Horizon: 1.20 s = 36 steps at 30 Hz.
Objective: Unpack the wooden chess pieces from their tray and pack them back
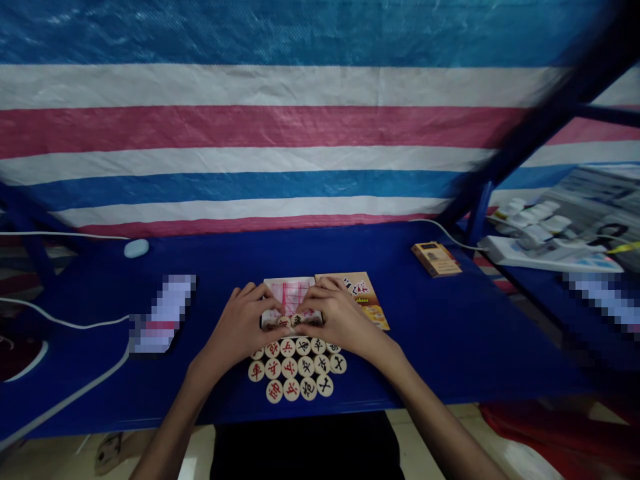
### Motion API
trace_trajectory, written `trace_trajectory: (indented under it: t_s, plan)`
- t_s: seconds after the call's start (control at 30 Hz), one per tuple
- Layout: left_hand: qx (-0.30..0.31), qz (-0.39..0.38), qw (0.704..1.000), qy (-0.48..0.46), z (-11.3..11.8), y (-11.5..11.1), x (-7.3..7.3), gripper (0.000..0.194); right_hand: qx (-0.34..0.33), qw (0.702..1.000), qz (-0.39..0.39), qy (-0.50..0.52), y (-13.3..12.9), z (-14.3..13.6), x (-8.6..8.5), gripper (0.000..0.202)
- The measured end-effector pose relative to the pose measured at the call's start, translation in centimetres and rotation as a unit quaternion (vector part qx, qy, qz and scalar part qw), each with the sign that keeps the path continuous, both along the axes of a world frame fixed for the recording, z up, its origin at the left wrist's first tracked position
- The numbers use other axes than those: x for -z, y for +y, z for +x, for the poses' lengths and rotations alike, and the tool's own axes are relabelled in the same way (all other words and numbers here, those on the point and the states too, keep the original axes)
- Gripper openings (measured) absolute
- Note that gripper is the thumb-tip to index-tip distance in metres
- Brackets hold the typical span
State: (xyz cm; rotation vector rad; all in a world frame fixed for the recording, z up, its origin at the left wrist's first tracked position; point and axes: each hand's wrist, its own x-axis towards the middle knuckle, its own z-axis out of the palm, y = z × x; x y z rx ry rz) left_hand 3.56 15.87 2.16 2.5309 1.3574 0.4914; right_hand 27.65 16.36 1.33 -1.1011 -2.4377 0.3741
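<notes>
1. Well left of the left hand, a blurred, phone-like slab (163, 317) lies on the bench (410, 360).
2. The left hand (245, 321) is curled, its thumb and fingers parted around two round pieces (283, 321); whether it pinches one, I cannot tell.
3. Between the hands, beyond those pieces, shows a red-gridded sheet (287, 293). Nearer the body, just below both hands, lie rows of lettered discs (289, 367). The step seems to be handling the two pieces together; moving them calls for matched fingertips, thumbs clear of the discs.
4. The right hand (340, 317) mirrors the left, its grip equally unclear.
5. Just beyond and right of it lies an orange chess cover (373, 310).
</notes>
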Motion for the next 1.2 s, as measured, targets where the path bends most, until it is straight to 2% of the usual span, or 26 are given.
trace_trajectory:
  t_s: [0.2,0.4,0.63,0.97,1.07,1.2]
  plan:
    - [0.008,-0.042,0.999,0.001,0.08,0.19,-0.22,0.019,0.001,1.000,-0.004,0.002,-0.01,-0.13,0.09,0.016]
    - [0.012,-0.032,0.999,0.009,0.17,0.15,-0.23,0.013,0.005,1.000,-0.002,0.002,-0.04,-0.17,0.14,0.014]
    - [0.012,-0.036,0.999,0.004,0.19,0.40,0.03,0.020,0.004,1.000,-0.008,0.010,0.00,-0.28,0.24,0.013]
    - [0.002,-0.017,1.000,-0.003,0.35,0.27,-0.22,0.013,0.008,1.000,-0.011,0.014,-0.06,-0.33,0.29,0.014]
    - [-0.007,0.001,1.000,-0.019,0.23,0.25,-0.35,0.013,0.013,1.000,-0.007,0.020,-0.12,-0.37,0.09,0.013]
    - [-0.024,0.012,0.996,-0.087,-0.12,0.07,-0.91,0.012,0.027,0.998,0.000,0.060,-0.25,-0.33,-0.41,0.015]
